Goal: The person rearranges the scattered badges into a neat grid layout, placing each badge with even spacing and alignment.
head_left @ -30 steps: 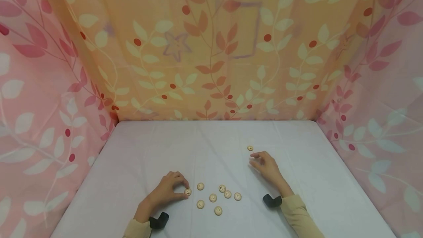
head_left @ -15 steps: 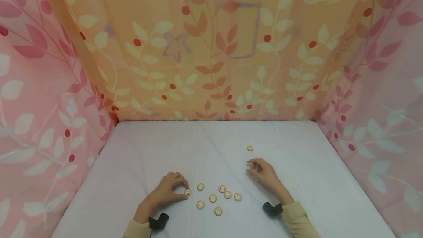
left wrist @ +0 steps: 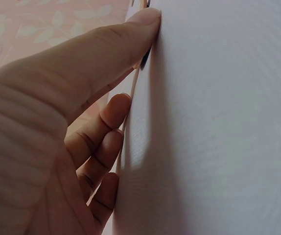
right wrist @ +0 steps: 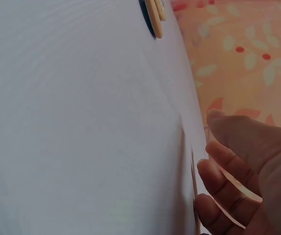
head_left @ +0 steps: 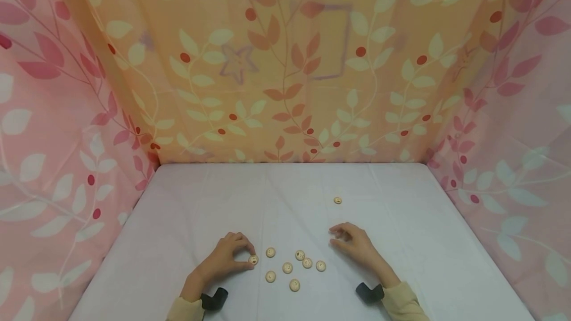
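Observation:
In the head view my left hand [head_left: 223, 256] pinches a small round wooden disc [head_left: 253, 260] between thumb and forefinger at the table surface. The disc has a dark mark on its face. Its other fingers curve over the cloth, seen in the left wrist view. My right hand [head_left: 357, 244] holds nothing; its fingers are loosely bent close over the table, right of a loose group of several discs [head_left: 287, 267]. One lone disc [head_left: 337, 200] lies farther back, beyond the right fingertips. In the right wrist view, discs [right wrist: 153, 18] show edge-on, apart from the hand.
A white cloth covers the table [head_left: 214, 197]. A floral orange curtain [head_left: 285, 63] hangs behind its far edge, with pink floral curtains at left and right. Black wrist-worn devices [head_left: 215, 299] sit on both forearms.
My right hand has drawn back toward me and slightly left, away from the lone disc. My left hand stays on its disc, and the other discs lie as before.

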### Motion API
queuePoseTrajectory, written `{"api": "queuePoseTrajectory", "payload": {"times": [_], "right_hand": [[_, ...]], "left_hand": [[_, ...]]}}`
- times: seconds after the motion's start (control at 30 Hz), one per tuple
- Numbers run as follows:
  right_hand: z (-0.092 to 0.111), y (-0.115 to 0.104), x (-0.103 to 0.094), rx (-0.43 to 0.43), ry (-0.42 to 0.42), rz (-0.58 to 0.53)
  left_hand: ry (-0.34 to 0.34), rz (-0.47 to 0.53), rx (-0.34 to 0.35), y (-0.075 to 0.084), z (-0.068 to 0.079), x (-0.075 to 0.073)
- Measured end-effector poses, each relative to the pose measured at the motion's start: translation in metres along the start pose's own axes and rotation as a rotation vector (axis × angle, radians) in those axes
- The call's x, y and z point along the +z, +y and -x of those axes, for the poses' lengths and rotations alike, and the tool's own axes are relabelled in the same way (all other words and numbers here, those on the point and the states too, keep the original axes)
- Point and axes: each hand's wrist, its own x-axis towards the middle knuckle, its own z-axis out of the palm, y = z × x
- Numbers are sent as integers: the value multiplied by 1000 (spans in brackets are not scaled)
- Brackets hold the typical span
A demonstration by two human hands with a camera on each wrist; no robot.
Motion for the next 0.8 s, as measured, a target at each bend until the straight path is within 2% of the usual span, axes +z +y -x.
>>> {"api": "queuePoseTrajectory", "payload": {"times": [0.27,0.5,0.8], "right_hand": [[10,-6,-1,2,-63,-6],[16,-10,2,-67,-74,-2],[21,-18,5,-66,-112,20]], "left_hand": [[0,6,1,0,0,0],[-5,5,14,-1,0,0],[0,1,23,-2,-1,1]]}}
